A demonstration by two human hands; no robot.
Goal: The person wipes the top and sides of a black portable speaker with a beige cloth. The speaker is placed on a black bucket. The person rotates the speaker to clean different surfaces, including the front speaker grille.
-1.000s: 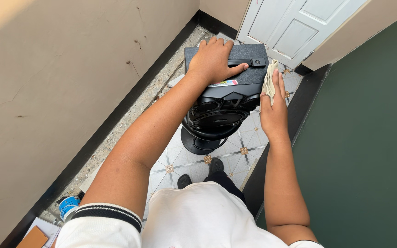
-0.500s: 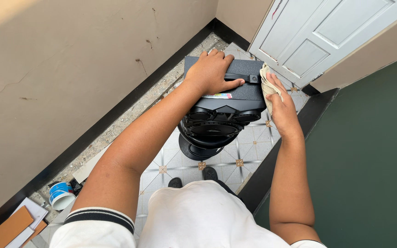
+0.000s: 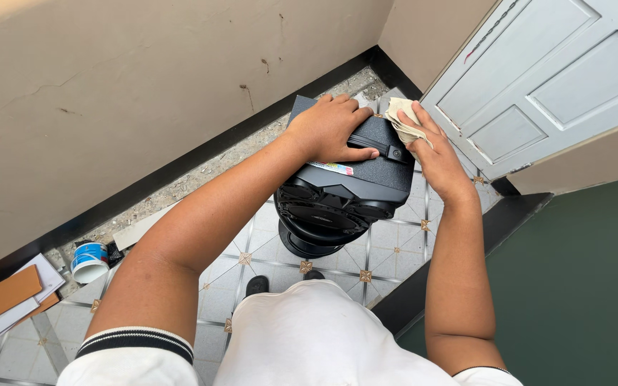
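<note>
My left hand (image 3: 327, 129) lies flat, fingers spread, on top of the black speaker (image 3: 352, 171) standing on the tiled floor (image 3: 388, 246); my right hand (image 3: 434, 154) presses a folded beige cloth (image 3: 400, 114) against its upper far corner. I judge wiping still unfinished. A narrow multicoloured label (image 3: 332, 168) runs along the top's front edge; a blue-and-white tub (image 3: 89, 261) stands by the wall.

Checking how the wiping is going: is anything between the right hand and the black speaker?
Yes, only the beige cloth: the right hand presses it against the black speaker at its far right corner. The left hand lies flat on the speaker's top, bare.
</note>
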